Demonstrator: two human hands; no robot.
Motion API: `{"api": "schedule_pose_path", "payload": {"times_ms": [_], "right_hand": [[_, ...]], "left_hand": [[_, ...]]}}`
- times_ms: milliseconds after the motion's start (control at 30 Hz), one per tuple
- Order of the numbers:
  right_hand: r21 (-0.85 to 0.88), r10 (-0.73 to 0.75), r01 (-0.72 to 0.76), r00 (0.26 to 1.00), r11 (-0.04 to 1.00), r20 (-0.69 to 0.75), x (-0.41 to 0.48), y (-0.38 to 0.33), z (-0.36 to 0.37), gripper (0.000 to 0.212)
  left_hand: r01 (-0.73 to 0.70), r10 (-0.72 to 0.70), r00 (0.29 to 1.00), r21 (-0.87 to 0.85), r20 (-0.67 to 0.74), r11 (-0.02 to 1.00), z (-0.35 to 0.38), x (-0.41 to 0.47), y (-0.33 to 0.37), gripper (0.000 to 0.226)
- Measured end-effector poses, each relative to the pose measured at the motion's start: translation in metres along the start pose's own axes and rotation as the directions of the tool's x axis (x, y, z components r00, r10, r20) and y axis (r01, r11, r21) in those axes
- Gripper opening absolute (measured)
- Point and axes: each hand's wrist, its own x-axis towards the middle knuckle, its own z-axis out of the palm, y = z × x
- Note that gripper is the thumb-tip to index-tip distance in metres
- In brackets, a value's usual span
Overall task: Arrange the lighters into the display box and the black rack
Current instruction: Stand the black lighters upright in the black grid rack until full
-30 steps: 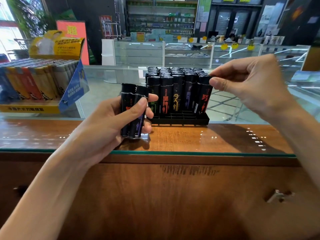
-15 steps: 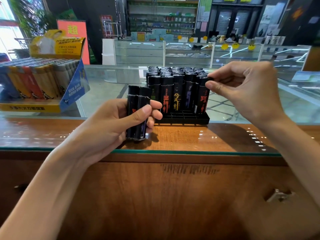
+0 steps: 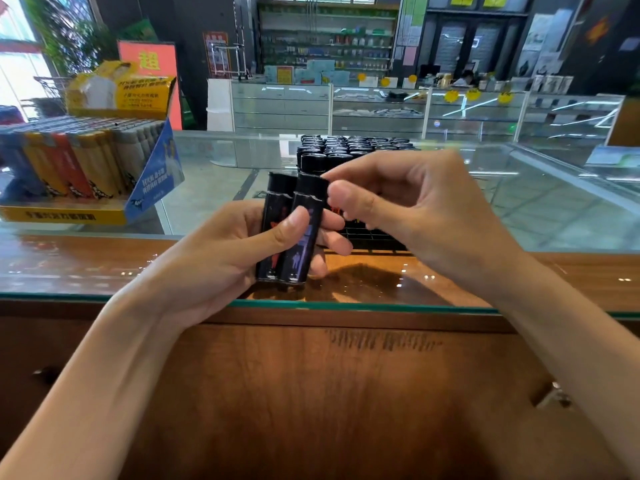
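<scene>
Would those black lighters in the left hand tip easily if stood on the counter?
Likely: the lighters are tall and narrow-based. They look rigid and glossy, perhaps slippery. The left hand holds two easily, so probably light.

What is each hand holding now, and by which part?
Left hand grips two black lighters round their bodies. Right hand is at one lighter's cap; a pinch cannot be told.

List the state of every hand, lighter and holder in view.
Left hand: grips two lighters side by side.
Red-print lighter: upright in the left hand.
Purple-print lighter: upright in the left hand, top pinched.
Right hand: pinches the purple-print lighter's top.
Black rack: standing on the counter, back rows full, front slots empty.
Display box: open, filled with leaning coloured lighters.
</scene>
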Motion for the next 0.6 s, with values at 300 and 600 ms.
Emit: {"api": "schedule_pose_path", "payload": {"times_ms": [300, 600], "right_hand": [[0.258, 0.089, -0.108, 0.993, 0.96, 0.082, 0.005, -0.001, 0.009, 0.014], [0.208, 0.11, -0.12, 0.992, 0.971, 0.057, 0.009, 0.009, 0.002, 0.009]], "left_hand": [[-0.005, 0.005, 1.0, 0.052, 0.008, 0.999, 0.001, 0.0, -0.001, 0.036], [0.012, -0.013, 1.0, -0.046, -0.02, 0.999, 0.003, -0.001, 0.0, 0.039]]}}
